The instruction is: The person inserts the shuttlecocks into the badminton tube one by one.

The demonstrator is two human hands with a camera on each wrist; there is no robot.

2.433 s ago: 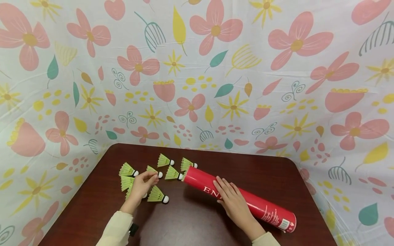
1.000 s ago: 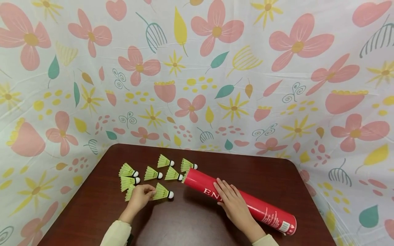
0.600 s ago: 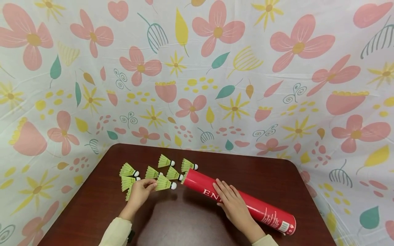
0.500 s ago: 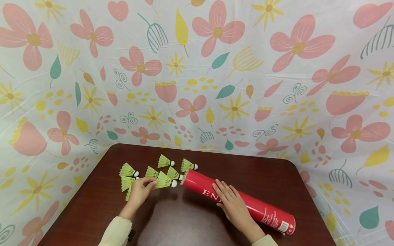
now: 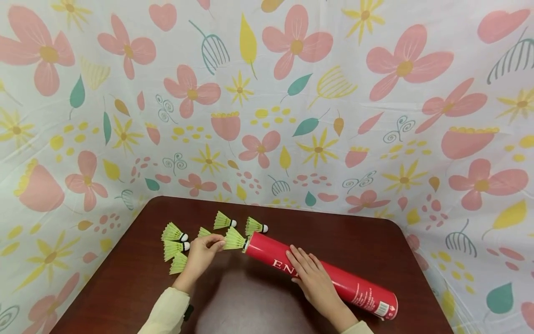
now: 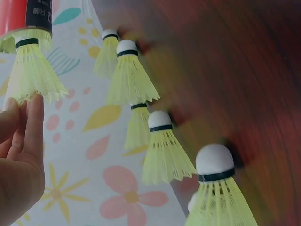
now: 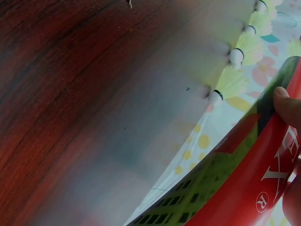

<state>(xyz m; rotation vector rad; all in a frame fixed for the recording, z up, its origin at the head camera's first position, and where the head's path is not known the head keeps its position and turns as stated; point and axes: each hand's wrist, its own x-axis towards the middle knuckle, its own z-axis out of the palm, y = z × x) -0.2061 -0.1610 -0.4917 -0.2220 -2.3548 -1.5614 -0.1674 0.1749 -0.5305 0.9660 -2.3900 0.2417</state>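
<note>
By the feather end of its skirt, my left hand pinches a yellow-green shuttlecock between thumb and fingers. Its base points into the mouth of a red shuttlecock tube. The left wrist view shows the white tip hidden within the tube's opening, the black band of the shuttlecock right at the rim. Yellow-green skirt edges of another shuttlecock show inside that mouth. Across the tube's middle lies my right hand, gripping it with the thumb on the near side and covering part of the lettering.
On the dark wooden table, several shuttlecocks lie on their sides: a left cluster with one shuttlecock, another partly behind my left hand, and two at the back, one just beyond the tube's mouth. A flower-patterned cloth hangs behind.
My left hand has picked up a shuttlecock from the table's near row and carried it up and right to the tube's mouth. My right hand keeps its hold; the tube has shifted slightly left.
</note>
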